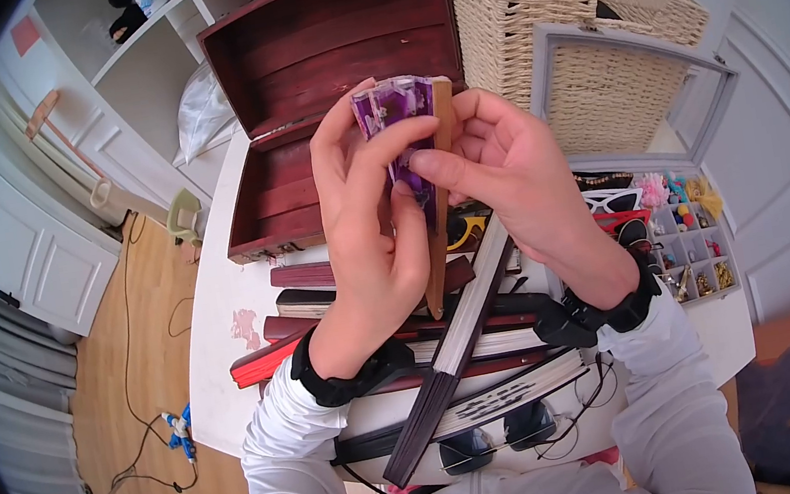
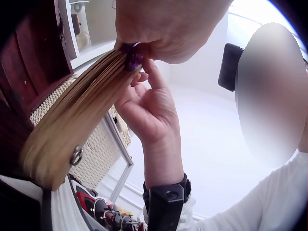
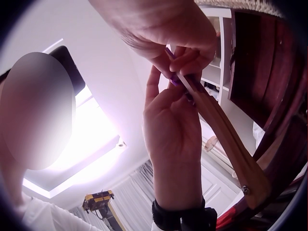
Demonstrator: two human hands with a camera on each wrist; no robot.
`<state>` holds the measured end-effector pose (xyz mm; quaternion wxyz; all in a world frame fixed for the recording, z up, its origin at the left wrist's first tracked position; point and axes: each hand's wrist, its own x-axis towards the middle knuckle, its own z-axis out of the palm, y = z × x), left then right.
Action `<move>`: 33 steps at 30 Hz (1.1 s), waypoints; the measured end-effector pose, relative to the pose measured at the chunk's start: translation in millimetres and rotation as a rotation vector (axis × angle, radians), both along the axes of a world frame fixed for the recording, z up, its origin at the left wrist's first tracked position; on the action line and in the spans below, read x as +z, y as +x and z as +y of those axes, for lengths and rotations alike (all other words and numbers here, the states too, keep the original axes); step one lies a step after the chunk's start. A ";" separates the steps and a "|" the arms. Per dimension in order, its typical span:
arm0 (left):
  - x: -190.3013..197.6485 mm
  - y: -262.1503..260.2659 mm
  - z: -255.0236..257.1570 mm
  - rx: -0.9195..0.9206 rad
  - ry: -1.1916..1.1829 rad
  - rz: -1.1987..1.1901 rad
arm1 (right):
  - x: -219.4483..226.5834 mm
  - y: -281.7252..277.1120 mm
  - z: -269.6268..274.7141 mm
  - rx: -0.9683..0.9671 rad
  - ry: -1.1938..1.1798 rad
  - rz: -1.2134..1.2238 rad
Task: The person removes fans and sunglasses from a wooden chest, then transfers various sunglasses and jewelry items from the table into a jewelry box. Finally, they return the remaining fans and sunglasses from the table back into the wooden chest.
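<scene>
A folding fan with a purple leaf (image 1: 395, 105) and wooden ribs (image 2: 82, 110) is raised in front of the chest, over the table. Its leaf end points up and away, and the ribs run down to a pivot with a metal ring (image 2: 77, 155). My left hand (image 1: 365, 211) holds the purple part, fingers curled around its left side. My right hand (image 1: 526, 173) pinches the fan's right edge, its thumb on the purple leaf near the left fingertips. A wooden guard stick (image 3: 226, 130) shows along the edge in the right wrist view. The fan is mostly folded.
Several folded fans (image 1: 436, 398) lie piled on the white table (image 1: 216, 373). Sunglasses (image 1: 498, 438) rest at the near edge. Behind stands an open dark red chest (image 1: 329, 64), with a wicker basket (image 1: 523, 7) beside it. A lidded compartment box (image 1: 689, 251) of trinkets is at the right.
</scene>
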<state>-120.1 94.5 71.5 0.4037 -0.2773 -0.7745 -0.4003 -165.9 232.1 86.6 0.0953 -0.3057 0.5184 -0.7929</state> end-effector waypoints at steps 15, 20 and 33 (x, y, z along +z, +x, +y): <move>-0.2 -2.0 4.6 0.117 0.092 0.071 | 0.1 2.0 2.0 0.115 -0.052 0.031; 1.3 -2.7 4.8 0.069 0.089 0.069 | -0.1 2.1 2.1 0.136 -0.058 0.033; -0.6 2.3 12.6 -0.310 0.422 -0.187 | -10.2 7.2 -5.6 -0.099 0.052 0.123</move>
